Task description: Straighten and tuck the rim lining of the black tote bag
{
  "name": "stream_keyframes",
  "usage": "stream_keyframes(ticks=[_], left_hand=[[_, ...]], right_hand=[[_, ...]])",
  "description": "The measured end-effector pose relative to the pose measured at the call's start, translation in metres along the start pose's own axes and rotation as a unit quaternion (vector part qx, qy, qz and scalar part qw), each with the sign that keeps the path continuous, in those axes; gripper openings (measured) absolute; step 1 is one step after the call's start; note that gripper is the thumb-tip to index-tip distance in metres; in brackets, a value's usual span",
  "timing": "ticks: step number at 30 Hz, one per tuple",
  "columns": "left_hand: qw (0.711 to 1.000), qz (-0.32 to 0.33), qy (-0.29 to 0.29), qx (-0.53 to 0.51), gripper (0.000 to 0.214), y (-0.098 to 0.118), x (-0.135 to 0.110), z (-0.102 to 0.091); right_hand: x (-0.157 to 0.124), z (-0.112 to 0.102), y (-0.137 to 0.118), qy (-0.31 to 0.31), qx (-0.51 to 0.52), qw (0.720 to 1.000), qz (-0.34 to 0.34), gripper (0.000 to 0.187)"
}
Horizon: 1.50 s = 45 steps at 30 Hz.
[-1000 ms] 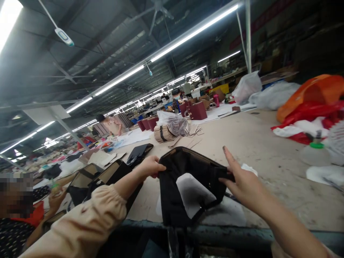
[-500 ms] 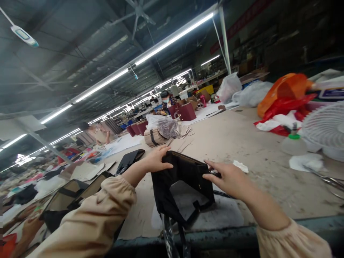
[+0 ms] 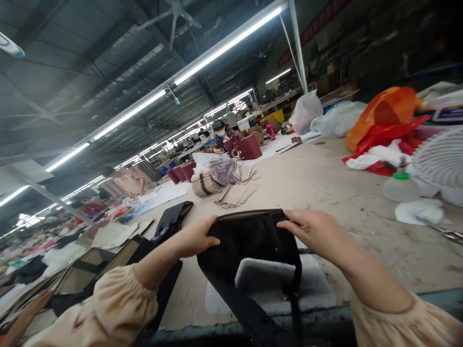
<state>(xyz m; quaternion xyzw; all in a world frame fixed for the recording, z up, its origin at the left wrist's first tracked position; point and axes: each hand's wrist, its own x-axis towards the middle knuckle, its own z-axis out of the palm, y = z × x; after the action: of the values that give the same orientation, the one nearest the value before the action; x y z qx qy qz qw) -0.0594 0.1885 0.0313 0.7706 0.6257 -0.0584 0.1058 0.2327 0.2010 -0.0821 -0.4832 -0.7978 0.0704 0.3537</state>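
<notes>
A black bag (image 3: 246, 243) stands upright at the near edge of the table, its top rim towards me. My left hand (image 3: 203, 235) pinches the rim at its left corner, and my right hand (image 3: 304, 225) grips the right corner, thumb on the near side. A small zip pull shows on the bag's face. Dark straps (image 3: 253, 313) hang from the bag over the table edge. Against its lower front is a greyish panel with a pale edge (image 3: 262, 274); how it is attached I cannot tell. Beneath lies a white sheet (image 3: 320, 284).
Other black bag pieces (image 3: 173, 217) lie left, near a co-worker's hand (image 3: 34, 308). A strapped bundle of boards (image 3: 205, 184) and a plastic bag (image 3: 217, 166) sit beyond. To the right are a green-capped bottle (image 3: 401, 185), scissors (image 3: 446, 233) and a white fan (image 3: 443, 159).
The bag has been turned and tilted so its rim is more level. Both hands now clasp its top corners; my left hand has shifted left and down. The view has swung slightly.
</notes>
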Motion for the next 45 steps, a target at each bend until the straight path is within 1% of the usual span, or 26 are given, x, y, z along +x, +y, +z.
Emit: stream_keyframes(ticks=[1,2,3,5,6,7,9,10,12,14,16,18,19,20,23,25,28,33,38,40,45], left_hand=[[1.0,-0.005,-0.003,0.004,0.06,0.002,-0.007,0.005],[1.0,-0.008,0.009,0.014,0.065,0.006,-0.013,0.009],[0.999,-0.001,0.038,0.027,0.071,0.01,-0.018,0.013],[0.99,0.046,0.118,0.057,0.072,0.022,-0.021,0.016],[0.982,0.084,0.152,0.069,0.067,0.03,-0.021,0.016],[0.975,0.125,0.17,0.074,0.057,0.038,-0.02,0.015],[0.966,0.187,0.164,0.072,0.04,0.054,-0.014,0.014],[0.964,0.204,0.154,0.069,0.037,0.06,-0.011,0.014],[0.963,0.216,0.144,0.071,0.035,0.068,-0.002,0.017],[0.96,0.217,0.157,0.084,0.028,0.069,0.006,0.022],[0.954,0.218,0.186,0.093,0.025,0.067,0.013,0.027],[0.949,0.218,0.215,0.078,0.024,0.063,0.017,0.03],[0.949,0.22,0.218,0.061,0.022,0.062,0.019,0.031],[0.951,0.222,0.212,0.039,0.019,0.062,0.02,0.031],[0.959,0.225,0.17,-0.02,0.014,0.063,0.024,0.03],[0.962,0.225,0.15,-0.035,0.014,0.064,0.026,0.029],[0.962,0.229,0.138,-0.044,0.013,0.065,0.029,0.027],[0.962,0.229,0.133,-0.058,0.015,0.062,0.031,0.027],[0.961,0.225,0.138,-0.083,0.018,0.061,0.035,0.029],[0.963,0.215,0.142,-0.084,0.02,0.062,0.035,0.028],[0.973,0.166,0.145,-0.068,0.024,0.065,0.035,0.025]], right_hand=[[0.0,0.0,0.002,-0.015,0.007,1.0,-0.001,0.033],[0.0,0.0,0.004,-0.03,0.011,0.999,-0.002,0.032],[0.0,0.002,0.005,-0.04,0.012,0.999,-0.001,0.032],[-0.001,0.007,0.004,-0.041,0.023,0.999,-0.001,0.029],[-0.002,0.009,0.003,-0.032,0.038,0.999,-0.004,0.026],[-0.003,0.01,0.001,-0.021,0.059,0.998,-0.006,0.026],[-0.004,0.011,-0.003,0.0,0.103,0.995,-0.011,0.036],[-0.005,0.011,-0.005,0.009,0.121,0.993,-0.01,0.041],[-0.005,0.009,-0.009,0.019,0.157,0.987,-0.003,0.045],[-0.003,0.009,-0.012,0.023,0.2,0.979,0.008,0.044],[-0.001,0.011,-0.014,0.026,0.234,0.972,0.022,0.039],[0.001,0.013,-0.016,0.03,0.248,0.967,0.039,0.032],[0.002,0.015,-0.016,0.032,0.25,0.966,0.048,0.029],[0.003,0.016,-0.017,0.032,0.252,0.966,0.055,0.027],[0.006,0.017,-0.018,0.043,0.26,0.962,0.073,0.023],[0.007,0.017,-0.018,0.053,0.255,0.962,0.076,0.02],[0.009,0.017,-0.018,0.065,0.242,0.966,0.066,0.017],[0.011,0.021,-0.014,0.067,0.231,0.97,0.04,0.016],[0.013,0.023,-0.01,0.078,0.22,0.972,-0.009,0.016],[0.014,0.022,-0.011,0.082,0.209,0.974,-0.028,0.014],[0.014,0.02,-0.015,0.087,0.168,0.98,-0.066,0.015]])
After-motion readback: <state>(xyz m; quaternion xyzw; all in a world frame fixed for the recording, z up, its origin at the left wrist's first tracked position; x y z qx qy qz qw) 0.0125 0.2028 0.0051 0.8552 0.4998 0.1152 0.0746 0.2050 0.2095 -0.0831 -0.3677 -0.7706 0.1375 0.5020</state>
